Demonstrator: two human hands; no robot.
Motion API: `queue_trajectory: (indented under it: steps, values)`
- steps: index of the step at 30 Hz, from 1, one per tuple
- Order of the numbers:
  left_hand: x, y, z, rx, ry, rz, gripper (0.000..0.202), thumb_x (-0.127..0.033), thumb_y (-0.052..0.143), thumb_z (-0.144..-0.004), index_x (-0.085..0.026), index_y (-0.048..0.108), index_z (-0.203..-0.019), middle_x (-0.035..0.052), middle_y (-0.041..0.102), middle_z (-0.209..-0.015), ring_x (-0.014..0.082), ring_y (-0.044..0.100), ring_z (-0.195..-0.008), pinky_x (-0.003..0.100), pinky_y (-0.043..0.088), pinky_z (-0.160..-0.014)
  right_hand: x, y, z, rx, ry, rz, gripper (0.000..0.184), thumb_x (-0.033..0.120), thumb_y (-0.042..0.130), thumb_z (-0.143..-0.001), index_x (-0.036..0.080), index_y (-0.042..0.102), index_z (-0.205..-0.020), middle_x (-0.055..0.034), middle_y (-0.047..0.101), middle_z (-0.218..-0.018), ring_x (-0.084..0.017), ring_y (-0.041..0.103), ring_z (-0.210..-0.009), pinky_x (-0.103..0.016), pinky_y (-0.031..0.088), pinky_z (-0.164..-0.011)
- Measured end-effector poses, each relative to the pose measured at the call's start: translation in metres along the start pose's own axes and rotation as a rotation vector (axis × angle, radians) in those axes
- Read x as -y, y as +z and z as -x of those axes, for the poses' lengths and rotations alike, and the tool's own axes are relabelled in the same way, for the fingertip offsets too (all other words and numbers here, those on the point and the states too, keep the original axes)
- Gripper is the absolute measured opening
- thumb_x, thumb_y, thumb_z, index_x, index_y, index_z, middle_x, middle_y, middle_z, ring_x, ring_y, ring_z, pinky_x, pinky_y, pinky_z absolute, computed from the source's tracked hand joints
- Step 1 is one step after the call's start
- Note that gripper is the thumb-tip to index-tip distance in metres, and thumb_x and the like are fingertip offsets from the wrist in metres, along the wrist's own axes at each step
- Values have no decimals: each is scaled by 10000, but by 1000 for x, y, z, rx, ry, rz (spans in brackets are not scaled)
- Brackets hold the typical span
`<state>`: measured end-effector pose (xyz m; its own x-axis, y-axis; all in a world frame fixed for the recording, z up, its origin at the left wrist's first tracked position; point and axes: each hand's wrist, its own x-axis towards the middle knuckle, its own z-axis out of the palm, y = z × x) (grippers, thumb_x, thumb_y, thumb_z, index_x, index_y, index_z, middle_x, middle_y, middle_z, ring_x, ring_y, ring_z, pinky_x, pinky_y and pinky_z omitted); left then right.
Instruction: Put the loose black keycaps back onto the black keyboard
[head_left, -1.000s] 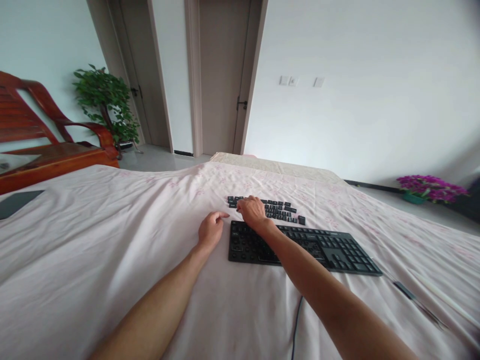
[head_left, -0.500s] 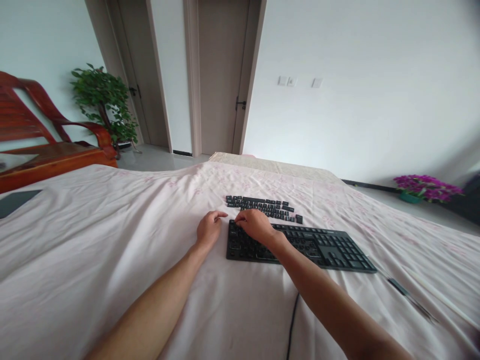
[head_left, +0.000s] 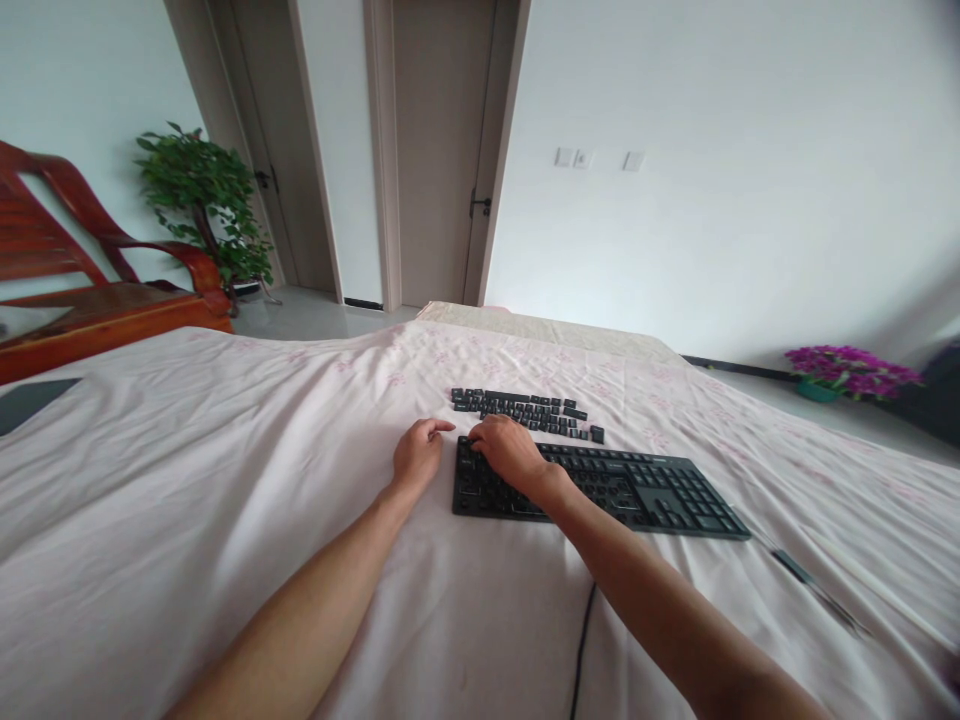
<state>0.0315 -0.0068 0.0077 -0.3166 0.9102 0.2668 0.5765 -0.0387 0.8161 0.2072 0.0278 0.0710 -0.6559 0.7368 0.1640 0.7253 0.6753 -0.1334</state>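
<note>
A black keyboard lies on the cloth, its left part stripped of many keycaps and its right part still covered. My right hand rests over its upper left corner, fingers bent down and pinched together. Whatever is between those fingertips is hidden. Just off the keyboard's left edge is my left hand, with a finger stretched toward the keyboard and nothing visible in it. Behind the keyboard, loose black keycaps lie in rough rows, partly covered by my right hand.
A dark-handled tool with thin metal prongs lies right of the keyboard. A black cable runs toward me across the pale, wrinkled cloth. A dark flat object sits at the left edge. A wooden bench stands beyond.
The view has shifted very slightly. Both hands keep nearly the same place, and the keyboard and keycaps show no clear change.
</note>
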Motion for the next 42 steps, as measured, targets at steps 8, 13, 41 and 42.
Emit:
queue_trajectory:
  steps: [8, 13, 41, 42]
  values:
    - [0, 0, 1, 8, -16, -6, 346, -128, 450, -797, -246, 723, -976, 2, 713, -1096, 183, 631, -1012, 288, 462, -890, -5, -1, 33, -136, -9, -120, 185, 265, 581, -902, 238, 742, -989, -34, 673, -929, -163, 584, -947, -248, 422, -876]
    - [2, 2, 1, 1, -20, -19, 333, -140, 457, -801, -244, 724, -972, 5, 712, -1108, 181, 630, -1020, 280, 463, -889, -1, 10, 45, -148, 17, -83, 192, 282, 569, -914, 253, 739, -999, -41, 645, -933, -169, 560, -932, -252, 433, -851]
    - [3, 2, 0, 8, 12, -27, 322, -159, 460, -813, -249, 724, -975, 1, 714, -1106, 182, 632, -1025, 293, 452, -930, 17, 7, 52, -40, -127, 244, 190, 99, 489, -859, 178, 640, -944, -88, 615, -976, -212, 502, -925, -307, 398, -817]
    - [3, 1, 1, 10, 13, -30, 326, -155, 459, -812, -250, 724, -978, -1, 713, -1109, 182, 631, -1028, 293, 450, -933, 19, 6, 52, -26, -137, 256, 201, 82, 502, -830, 169, 640, -949, -94, 617, -982, -219, 504, -929, -312, 399, -812]
